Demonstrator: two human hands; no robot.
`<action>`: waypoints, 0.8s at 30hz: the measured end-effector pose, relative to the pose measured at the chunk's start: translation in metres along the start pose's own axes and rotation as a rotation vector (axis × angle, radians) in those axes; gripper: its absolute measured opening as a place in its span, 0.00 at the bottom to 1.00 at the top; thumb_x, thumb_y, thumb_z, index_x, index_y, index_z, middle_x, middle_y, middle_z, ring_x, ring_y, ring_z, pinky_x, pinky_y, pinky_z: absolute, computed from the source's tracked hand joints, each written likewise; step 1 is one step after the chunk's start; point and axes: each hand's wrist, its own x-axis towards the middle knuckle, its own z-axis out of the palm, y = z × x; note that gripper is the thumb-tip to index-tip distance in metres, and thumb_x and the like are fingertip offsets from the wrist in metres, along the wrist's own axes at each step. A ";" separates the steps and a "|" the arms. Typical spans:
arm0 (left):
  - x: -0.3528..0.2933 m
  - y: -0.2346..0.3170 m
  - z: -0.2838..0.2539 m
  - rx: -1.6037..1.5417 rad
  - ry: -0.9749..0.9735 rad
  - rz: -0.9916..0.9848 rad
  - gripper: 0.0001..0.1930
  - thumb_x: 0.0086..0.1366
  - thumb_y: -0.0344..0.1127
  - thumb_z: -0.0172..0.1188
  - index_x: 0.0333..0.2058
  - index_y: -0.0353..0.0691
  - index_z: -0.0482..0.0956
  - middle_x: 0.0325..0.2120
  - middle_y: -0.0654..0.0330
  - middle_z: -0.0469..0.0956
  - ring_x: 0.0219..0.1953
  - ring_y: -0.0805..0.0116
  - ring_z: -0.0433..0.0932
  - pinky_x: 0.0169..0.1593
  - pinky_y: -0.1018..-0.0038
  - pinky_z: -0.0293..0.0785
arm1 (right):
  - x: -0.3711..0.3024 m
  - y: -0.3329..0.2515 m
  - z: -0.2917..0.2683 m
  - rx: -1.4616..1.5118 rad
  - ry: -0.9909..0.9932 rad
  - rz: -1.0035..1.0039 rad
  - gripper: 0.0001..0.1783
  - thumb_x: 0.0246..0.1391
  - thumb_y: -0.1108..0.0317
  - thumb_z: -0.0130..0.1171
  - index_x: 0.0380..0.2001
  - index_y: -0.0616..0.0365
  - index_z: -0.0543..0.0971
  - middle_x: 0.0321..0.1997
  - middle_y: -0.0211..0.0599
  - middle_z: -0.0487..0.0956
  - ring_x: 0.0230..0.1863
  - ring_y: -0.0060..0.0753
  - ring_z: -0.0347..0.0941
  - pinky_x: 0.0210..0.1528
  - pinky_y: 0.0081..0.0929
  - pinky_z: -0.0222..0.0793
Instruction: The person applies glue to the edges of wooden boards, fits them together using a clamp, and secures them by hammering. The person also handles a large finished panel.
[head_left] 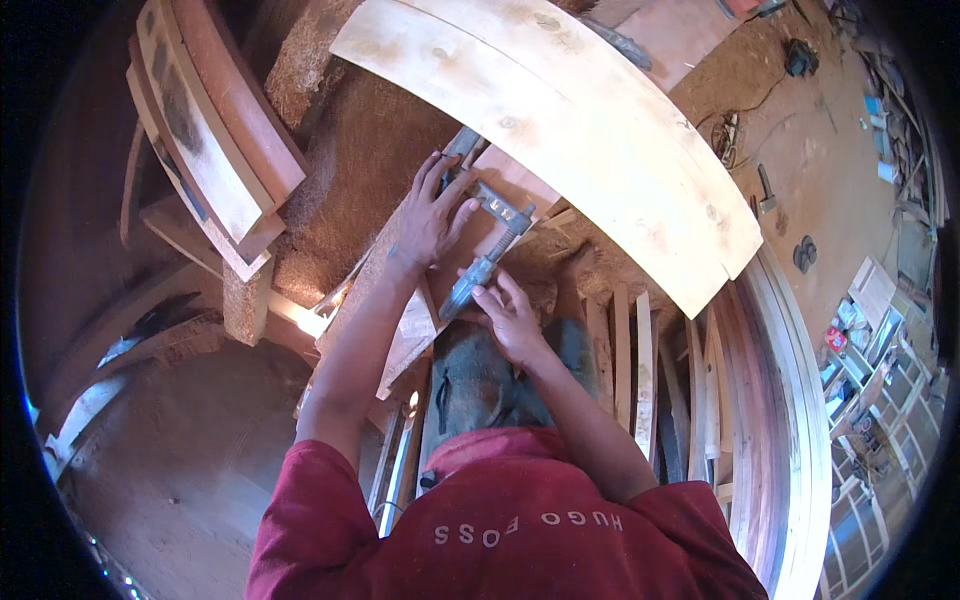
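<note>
Clamp: a grey metal screw clamp [482, 270] slants between your hands, near the pale, broad, curved wooden board [560, 120].
Right hand: your right hand [513, 322] is closed on the clamp's handle.
Left hand: your left hand [432, 222] reaches its upper end, fingers spread; you cannot tell whether it grips.
Upper left: curved brown wooden pieces [205, 135] lie stacked.

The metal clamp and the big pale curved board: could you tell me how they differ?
The clamp is slim and metallic; the board is broad, pale wood. The clamp carries a threaded screw, while the board shows knots on its face. The right grip holds the clamp; the board lies apart from that grip.
</note>
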 end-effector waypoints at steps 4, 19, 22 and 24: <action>0.000 -0.003 0.002 0.012 0.000 0.026 0.21 0.68 0.45 0.56 0.58 0.47 0.74 0.63 0.48 0.63 0.68 0.43 0.56 0.68 0.52 0.57 | 0.012 0.017 -0.008 -0.154 0.043 0.014 0.33 0.63 0.69 0.58 0.68 0.53 0.58 0.55 0.35 0.74 0.57 0.26 0.70 0.55 0.32 0.74; 0.002 -0.001 -0.003 0.046 -0.010 0.064 0.22 0.68 0.46 0.56 0.58 0.46 0.74 0.61 0.48 0.63 0.67 0.42 0.57 0.68 0.52 0.58 | 0.017 0.011 0.004 -0.503 0.233 0.101 0.29 0.59 0.72 0.63 0.62 0.60 0.66 0.50 0.34 0.74 0.53 0.25 0.70 0.57 0.26 0.70; 0.004 -0.001 -0.001 0.047 -0.017 0.066 0.22 0.68 0.46 0.56 0.58 0.46 0.74 0.61 0.48 0.63 0.67 0.41 0.57 0.68 0.52 0.58 | 0.017 0.022 0.004 -0.367 0.223 -0.209 0.32 0.55 0.70 0.68 0.60 0.61 0.67 0.46 0.32 0.76 0.49 0.24 0.72 0.54 0.25 0.72; 0.001 -0.005 0.000 0.049 0.003 0.053 0.22 0.68 0.48 0.56 0.58 0.49 0.74 0.61 0.50 0.64 0.67 0.43 0.57 0.67 0.52 0.59 | 0.006 0.009 0.002 -0.037 0.082 -0.016 0.34 0.52 0.68 0.71 0.60 0.60 0.67 0.46 0.31 0.75 0.48 0.22 0.71 0.51 0.24 0.71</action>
